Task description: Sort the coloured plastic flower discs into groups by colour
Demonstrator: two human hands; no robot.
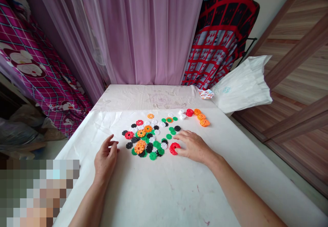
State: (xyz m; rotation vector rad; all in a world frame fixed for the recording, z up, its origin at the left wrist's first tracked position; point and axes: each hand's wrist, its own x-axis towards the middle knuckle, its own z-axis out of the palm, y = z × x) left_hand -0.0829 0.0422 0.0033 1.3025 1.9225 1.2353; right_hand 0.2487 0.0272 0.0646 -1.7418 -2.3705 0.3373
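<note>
Many notched plastic discs in orange, red, green, black and white lie in a loose pile [150,139] on the white table. My left hand [106,155] rests at the pile's left side, fingers apart and slightly curled, holding nothing. At the right side, my right hand [191,145] has its thumb at a small group of red discs [174,148], its other fingers stretched out above them. Beyond it are white discs [182,114], a red stack [189,112] and orange stacks [201,117] in a slanting row.
The white-covered table [159,192] reaches a purple curtain [153,32] at the back. At the back right are a small patterned paper box [206,94] and a white bag [243,85]. Wooden doors [297,66] stand at the right, and patterned pink cloth [33,59] hangs at the left.
</note>
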